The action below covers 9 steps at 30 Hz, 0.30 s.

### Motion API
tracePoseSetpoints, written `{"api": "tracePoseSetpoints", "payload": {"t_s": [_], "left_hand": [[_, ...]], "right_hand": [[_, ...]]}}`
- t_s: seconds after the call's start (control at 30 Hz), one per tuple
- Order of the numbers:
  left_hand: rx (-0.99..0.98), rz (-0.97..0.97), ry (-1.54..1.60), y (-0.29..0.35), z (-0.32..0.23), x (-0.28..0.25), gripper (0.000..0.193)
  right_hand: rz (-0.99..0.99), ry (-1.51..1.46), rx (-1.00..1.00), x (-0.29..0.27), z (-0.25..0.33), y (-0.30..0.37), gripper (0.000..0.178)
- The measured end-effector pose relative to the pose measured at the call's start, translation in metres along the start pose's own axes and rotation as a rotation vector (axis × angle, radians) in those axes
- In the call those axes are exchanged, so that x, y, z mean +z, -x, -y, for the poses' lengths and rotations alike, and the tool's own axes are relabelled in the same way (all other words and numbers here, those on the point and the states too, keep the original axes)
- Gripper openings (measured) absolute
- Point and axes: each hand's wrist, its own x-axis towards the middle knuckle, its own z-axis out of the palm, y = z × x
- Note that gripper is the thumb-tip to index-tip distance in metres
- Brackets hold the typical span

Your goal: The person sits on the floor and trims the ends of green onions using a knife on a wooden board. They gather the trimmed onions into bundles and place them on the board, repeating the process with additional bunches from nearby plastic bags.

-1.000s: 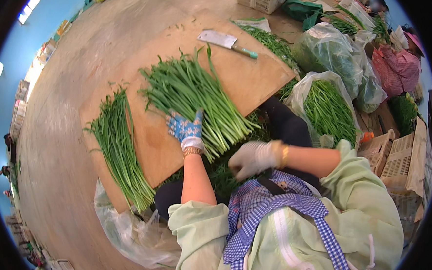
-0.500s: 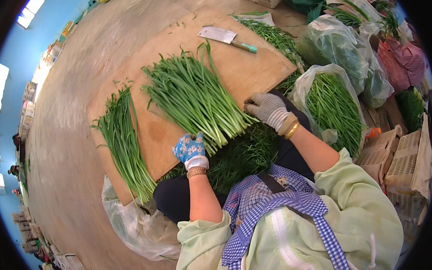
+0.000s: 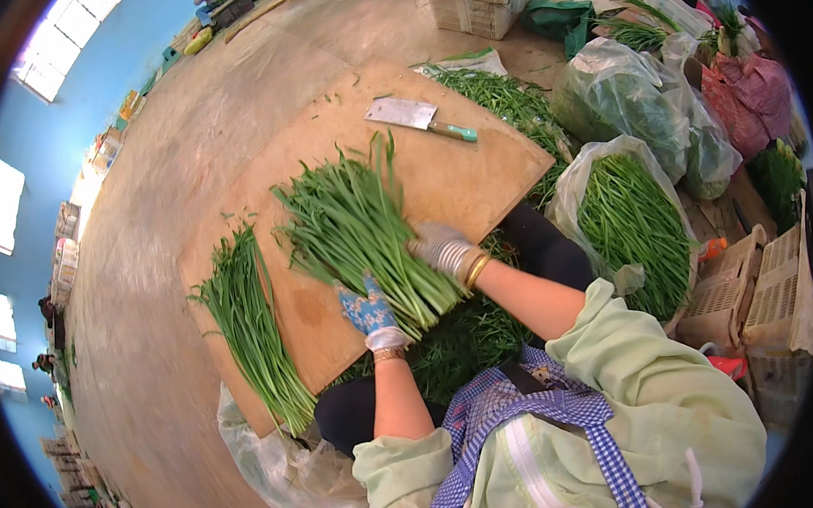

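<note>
A thick bunch of garlic chives (image 3: 354,224) lies on a wooden board (image 3: 298,122), leaves pointing away, pale stalk ends toward me. My left hand (image 3: 365,311), in a blue floral glove, rests against the left side near the stalks, fingers stretched out. On the opposite side my right hand (image 3: 443,250), in a grey striped glove, grips the bunch's edge; its fingertips are partly hidden by the stalks. A second, narrower bunch of garlic chives (image 3: 256,331) lies along the board's left edge. Farther back rests a cleaver (image 3: 418,115) with a green-ended handle.
Loose greens (image 3: 458,357) fill my lap below the board. At the right stand a clear bag of chives (image 3: 640,228), another stuffed plastic bag (image 3: 624,100) and plastic crates (image 3: 717,297). A crumpled clear bag (image 3: 285,472) lies at the lower left; a lidded crate (image 3: 476,7) stands behind.
My right hand has moved left from the board's near edge onto the chives. My left hand's fingers have straightened along the other side. The bunch's stalk end is narrower now.
</note>
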Motion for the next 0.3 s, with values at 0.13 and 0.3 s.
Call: {"api": "tracePoseSetpoints", "payload": {"t_s": [0.13, 0.3], "left_hand": [[-0.026, 0.007, 0.076, 0.023, -0.015, 0.019, 0.075], [-0.071, 0.115, 0.708, 0.035, -0.054, 0.023, 0.061]], "right_hand": [[-0.025, 0.001, -0.105, 0.023, 0.023, 0.021, 0.03], [0.27, 0.036, 0.064, 0.018, 0.022, 0.011, 0.055]]}}
